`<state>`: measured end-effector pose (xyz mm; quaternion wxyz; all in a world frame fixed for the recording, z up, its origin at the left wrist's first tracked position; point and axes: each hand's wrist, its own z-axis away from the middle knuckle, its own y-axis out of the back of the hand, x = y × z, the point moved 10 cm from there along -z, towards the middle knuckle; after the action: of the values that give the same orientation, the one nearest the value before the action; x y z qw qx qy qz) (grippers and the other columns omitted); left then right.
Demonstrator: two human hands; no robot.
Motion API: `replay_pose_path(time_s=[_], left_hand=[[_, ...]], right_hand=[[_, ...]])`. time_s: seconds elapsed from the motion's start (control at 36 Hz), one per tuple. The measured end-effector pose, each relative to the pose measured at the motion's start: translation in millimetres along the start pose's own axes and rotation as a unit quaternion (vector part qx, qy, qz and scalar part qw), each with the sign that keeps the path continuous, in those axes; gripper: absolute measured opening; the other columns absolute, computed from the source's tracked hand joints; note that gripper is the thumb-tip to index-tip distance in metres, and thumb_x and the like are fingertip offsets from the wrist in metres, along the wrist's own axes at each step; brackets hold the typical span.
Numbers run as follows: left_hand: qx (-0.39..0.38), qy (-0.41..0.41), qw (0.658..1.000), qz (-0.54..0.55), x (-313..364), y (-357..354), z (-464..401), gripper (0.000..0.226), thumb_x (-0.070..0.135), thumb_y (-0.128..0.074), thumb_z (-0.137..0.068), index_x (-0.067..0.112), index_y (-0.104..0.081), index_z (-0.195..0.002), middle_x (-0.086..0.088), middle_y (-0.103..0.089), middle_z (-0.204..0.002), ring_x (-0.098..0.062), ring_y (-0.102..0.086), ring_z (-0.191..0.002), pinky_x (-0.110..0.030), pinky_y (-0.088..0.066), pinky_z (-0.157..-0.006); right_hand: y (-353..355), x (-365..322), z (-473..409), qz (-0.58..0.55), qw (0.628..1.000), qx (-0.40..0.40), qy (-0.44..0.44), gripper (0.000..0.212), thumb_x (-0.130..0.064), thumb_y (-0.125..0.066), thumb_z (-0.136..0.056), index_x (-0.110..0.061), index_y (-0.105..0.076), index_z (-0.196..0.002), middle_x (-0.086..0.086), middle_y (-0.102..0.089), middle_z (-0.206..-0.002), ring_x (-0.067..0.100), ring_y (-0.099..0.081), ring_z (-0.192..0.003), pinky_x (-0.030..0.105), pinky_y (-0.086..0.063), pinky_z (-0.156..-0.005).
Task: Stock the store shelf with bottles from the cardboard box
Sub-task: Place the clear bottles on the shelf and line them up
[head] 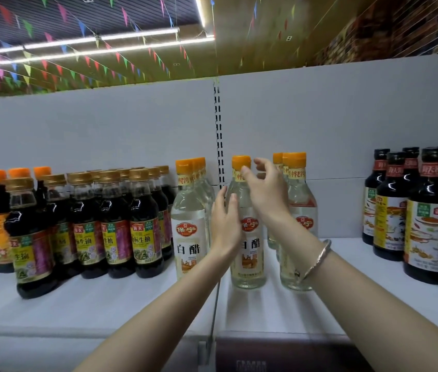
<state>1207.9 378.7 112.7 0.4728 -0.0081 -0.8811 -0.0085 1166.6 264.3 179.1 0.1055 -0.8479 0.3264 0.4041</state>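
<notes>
**Vinegar bottle on the shelf**

The clear vinegar bottle stands upright on the white shelf. My left hand lies flat-fingered against its side; my right hand, fingers loosely spread, touches its orange cap.

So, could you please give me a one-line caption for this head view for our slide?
Both hands, left and right, steady a clear vinegar bottle upright on the white shelf.
</notes>
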Motion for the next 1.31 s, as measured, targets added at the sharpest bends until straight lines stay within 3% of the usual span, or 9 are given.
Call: replay_pose_path(time_s=[0.22,0.33,0.42,0.58,0.72,0.89,1.03,1.17,1.31], left_hand=[[-0.014,-0.034,0.999,-0.037,30.3,-3.2,-12.7,0.045,0.036,-0.057,-0.093,0.017,-0.045,-0.132,0.01,-0.049,-0.118,-0.004,-0.047,-0.108,-0.022,-0.04,-0.093],[0.035,-0.024,0.999,-0.011,37.5,8.2,-29.9,0.029,0.029,-0.041,-0.101,0.015,-0.052,-0.124,0.003,-0.054,-0.116,-0.01,-0.051,-0.107,-0.017,-0.042,-0.084],[0.062,-0.022,0.997,-0.036,42.0,17.3,-48.2,0.032,0.018,-0.04,-0.102,0.012,-0.051,-0.131,-0.002,-0.056,-0.129,-0.014,-0.052,-0.118,-0.03,-0.044,-0.1],[0.027,0.032,0.998,-0.049,35.1,15.9,-78.3,0.039,0.005,-0.055,-0.094,0.009,-0.052,-0.133,-0.006,-0.058,-0.131,-0.02,-0.055,-0.119,-0.038,-0.046,-0.102],[-0.061,0.125,0.989,-0.043,13.1,0.0,-86.6,0.045,0.004,-0.068,-0.085,0.012,-0.056,-0.128,-0.006,-0.061,-0.124,-0.023,-0.061,-0.104,-0.03,-0.052,-0.071],[-0.1,0.155,0.978,-0.095,6.1,-7.8,-84.3,0.039,0.008,-0.068,-0.086,0.015,-0.058,-0.124,-0.009,-0.063,-0.121,-0.017,-0.059,-0.08,-0.028,-0.045,-0.053],[-0.098,0.161,0.977,-0.1,0.9,-7.4,-90.6,0.031,0.004,-0.069,-0.084,0.011,-0.063,-0.114,-0.01,-0.065,-0.115,-0.017,-0.057,-0.073,-0.04,-0.054,-0.066],[-0.096,0.169,0.976,-0.095,0.3,-9.4,-91.9,0.03,-0.001,-0.064,-0.088,0.009,-0.061,-0.116,-0.006,-0.064,-0.094,-0.019,-0.059,-0.071,-0.05,-0.052,-0.075],[-0.079,0.16,0.978,-0.109,-0.9,-9.8,-94.5,0.038,0.008,-0.072,-0.083,0.011,-0.062,-0.12,-0.008,-0.063,-0.121,-0.032,-0.059,-0.112,-0.053,-0.052,-0.085]], right_hand=[[-5.9,-26.7,-46.4,0.042,0.997,-0.057,-0.03,0.022,-0.024,-0.052,-0.096,-0.014,-0.061,-0.113,-0.001,-0.058,-0.101,0.014,-0.052,-0.086,0.016,-0.034,-0.054],[-10.5,-35.0,-71.8,0.07,0.993,-0.077,-0.052,0.016,-0.018,-0.057,-0.091,-0.011,-0.066,-0.101,0.003,-0.062,-0.095,0.019,-0.055,-0.083,0.023,-0.042,-0.06],[-14.3,-32.6,-84.0,0.111,0.985,-0.105,-0.083,0.025,-0.016,-0.06,-0.09,-0.009,-0.066,-0.113,0.009,-0.065,-0.102,0.02,-0.058,-0.081,0.031,-0.05,-0.069],[-29.1,-13.5,-91.3,0.149,0.958,-0.183,-0.163,0.032,-0.017,-0.068,-0.085,-0.001,-0.062,-0.112,0.011,-0.065,-0.106,0.018,-0.06,-0.074,0.026,-0.05,-0.058],[-42.0,2.4,-85.2,0.205,0.914,-0.262,-0.231,0.017,-0.02,-0.065,-0.088,-0.009,-0.059,-0.098,0.005,-0.059,-0.085,0.012,-0.054,-0.065,0.02,-0.048,-0.06],[-50.2,17.4,-88.6,0.263,0.888,-0.283,-0.249,0.033,-0.017,-0.054,-0.095,-0.01,-0.054,-0.127,0.006,-0.056,-0.078,0.009,-0.054,-0.063,0.021,-0.052,-0.071],[-52.1,19.9,-92.4,0.263,0.893,-0.275,-0.24,0.037,-0.021,-0.057,-0.095,-0.006,-0.055,-0.128,0.005,-0.058,-0.076,0.009,-0.056,-0.058,0.014,-0.048,-0.041],[-56.6,18.3,-96.0,0.243,0.905,-0.275,-0.214,0.038,-0.011,-0.052,-0.096,-0.002,-0.051,-0.133,0.006,-0.051,-0.072,0.011,-0.051,-0.057,0.015,-0.045,-0.035],[-60.6,20.9,-105.5,0.247,0.915,-0.257,-0.189,0.039,-0.009,-0.051,-0.096,0.0,-0.05,-0.134,0.016,-0.064,-0.119,0.013,-0.06,-0.066,0.02,-0.049,-0.087]])
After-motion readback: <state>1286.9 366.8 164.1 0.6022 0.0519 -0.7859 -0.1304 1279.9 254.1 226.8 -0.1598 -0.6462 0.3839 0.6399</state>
